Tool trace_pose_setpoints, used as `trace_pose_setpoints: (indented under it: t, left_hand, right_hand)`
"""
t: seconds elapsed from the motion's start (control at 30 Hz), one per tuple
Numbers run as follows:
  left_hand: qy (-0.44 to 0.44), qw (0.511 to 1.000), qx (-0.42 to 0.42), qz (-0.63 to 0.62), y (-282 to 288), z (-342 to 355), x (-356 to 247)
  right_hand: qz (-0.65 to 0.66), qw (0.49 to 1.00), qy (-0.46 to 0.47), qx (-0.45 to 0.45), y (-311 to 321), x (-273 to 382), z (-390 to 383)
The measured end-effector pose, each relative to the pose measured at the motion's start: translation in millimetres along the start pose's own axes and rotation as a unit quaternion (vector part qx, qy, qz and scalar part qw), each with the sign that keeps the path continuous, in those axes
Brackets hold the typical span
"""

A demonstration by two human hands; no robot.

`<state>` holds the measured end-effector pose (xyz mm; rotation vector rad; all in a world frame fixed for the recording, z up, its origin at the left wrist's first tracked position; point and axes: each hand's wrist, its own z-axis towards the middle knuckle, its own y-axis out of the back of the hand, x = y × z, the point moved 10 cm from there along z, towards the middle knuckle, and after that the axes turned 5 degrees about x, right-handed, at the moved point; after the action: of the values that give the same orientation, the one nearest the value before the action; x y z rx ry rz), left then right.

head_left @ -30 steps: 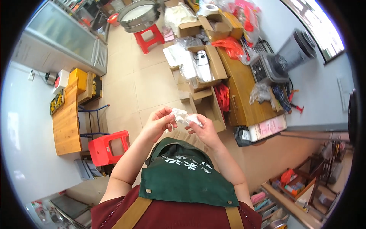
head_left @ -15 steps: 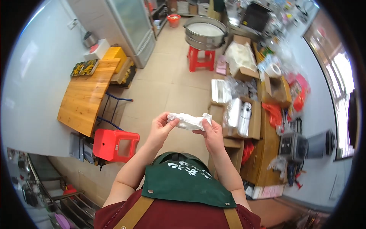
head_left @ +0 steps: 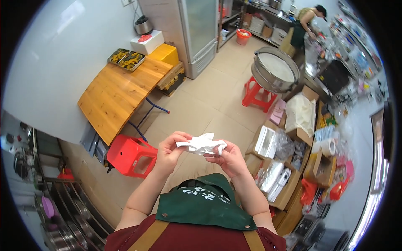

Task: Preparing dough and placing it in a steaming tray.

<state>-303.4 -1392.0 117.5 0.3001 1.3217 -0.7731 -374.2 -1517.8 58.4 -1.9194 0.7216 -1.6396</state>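
A crumpled white paper or cloth [head_left: 202, 144] is stretched between my two hands in front of my green apron [head_left: 205, 203]. My left hand [head_left: 171, 152] pinches its left end, fingers closed on it. My right hand [head_left: 228, 159] grips the right end with the thumb and curled fingers, partly hidden behind it. Both forearms come up from the lower edge.
A wooden table [head_left: 117, 96] and red stool [head_left: 130, 154] stand left. Ahead are a large round metal sieve [head_left: 274, 67] on another red stool [head_left: 257, 98], a glass-door fridge [head_left: 197, 29] and a bending co-worker [head_left: 303, 25]. Cluttered cardboard boxes [head_left: 324, 171] line the right.
The view has swung rightward along the room, bringing the co-worker in. The white piece was bunched a second ago, then stretched longer, and now looks more crumpled and lifted at the top.
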Motion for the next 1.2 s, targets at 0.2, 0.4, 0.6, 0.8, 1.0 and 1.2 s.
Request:
trace_pose_setpoints:
  t: [0.2,0.4,0.6,0.8,1.0,1.2]
  left_hand:
    - [-0.061,0.997,-0.028,-0.045,-8,60,-38]
    - [-0.416,0.880,-0.181,-0.137,-65,82,-171]
    - [-0.248,0.909,0.260,-0.210,-123,150,-194]
    - [-0.197,0.870,0.315,-0.324,-120,219,-162]
    - [-0.167,0.832,0.348,-0.400,-91,287,-131]
    - [-0.145,0.815,0.317,-0.463,-70,368,-117]
  right_hand:
    - [0.006,0.997,0.029,0.067,-10,75,56]
    - [-0.105,0.866,0.285,0.397,-126,244,33]
    - [0.157,0.749,0.458,0.452,-139,297,18]
    - [0.263,0.764,0.484,0.336,-99,307,83]
    - [0.098,0.803,0.271,0.522,-102,321,154]
    - [0.031,0.879,0.296,0.373,-75,353,210]
